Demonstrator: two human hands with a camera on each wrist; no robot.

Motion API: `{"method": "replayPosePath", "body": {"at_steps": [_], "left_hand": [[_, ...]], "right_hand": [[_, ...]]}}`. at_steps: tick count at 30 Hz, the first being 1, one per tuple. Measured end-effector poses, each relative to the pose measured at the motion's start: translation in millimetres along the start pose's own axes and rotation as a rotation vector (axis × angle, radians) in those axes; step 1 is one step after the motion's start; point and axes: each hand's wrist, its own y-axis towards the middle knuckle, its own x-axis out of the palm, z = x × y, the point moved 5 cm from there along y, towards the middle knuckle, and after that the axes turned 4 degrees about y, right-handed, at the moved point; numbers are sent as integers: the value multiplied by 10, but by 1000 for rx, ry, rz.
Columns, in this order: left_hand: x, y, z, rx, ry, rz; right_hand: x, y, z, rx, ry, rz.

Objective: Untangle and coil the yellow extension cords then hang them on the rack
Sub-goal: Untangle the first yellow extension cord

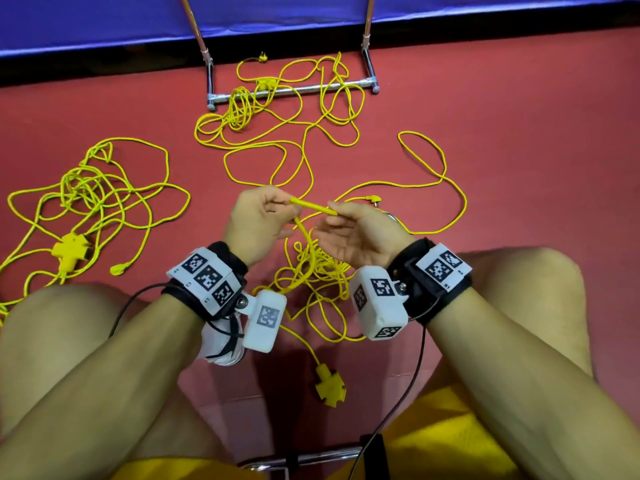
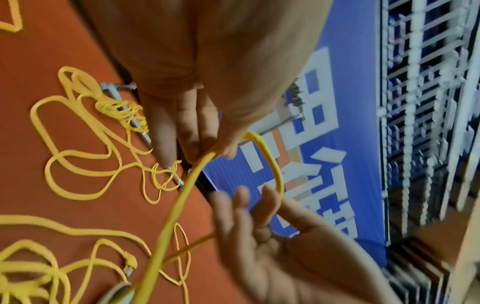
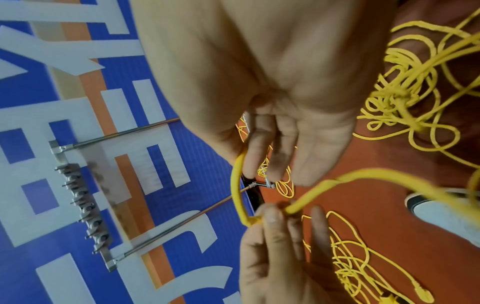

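Yellow cord [image 1: 313, 206] stretches between left hand [image 1: 258, 226] and right hand [image 1: 360, 233], both pinching it above the floor tangle.

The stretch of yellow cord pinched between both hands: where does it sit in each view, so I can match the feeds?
Head: the held cord spans centre frame between the left hand and right hand.
Left wrist: it arches at centre right, from the left hand's fingertips above to the right hand below.
Right wrist: it curves down at centre, from the right hand above to the left hand below.
Shared landmark: the metal rack.
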Motion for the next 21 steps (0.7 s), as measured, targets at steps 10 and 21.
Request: {"method": "replayPosePath", "body": {"at_steps": [10, 21], "left_hand": [[128, -58, 33, 109, 248, -218], [-398, 32, -169, -137, 402, 29]], "right_hand": [[-272, 98, -435, -301, 434, 172], [-354, 68, -449, -450, 355, 318]]}}
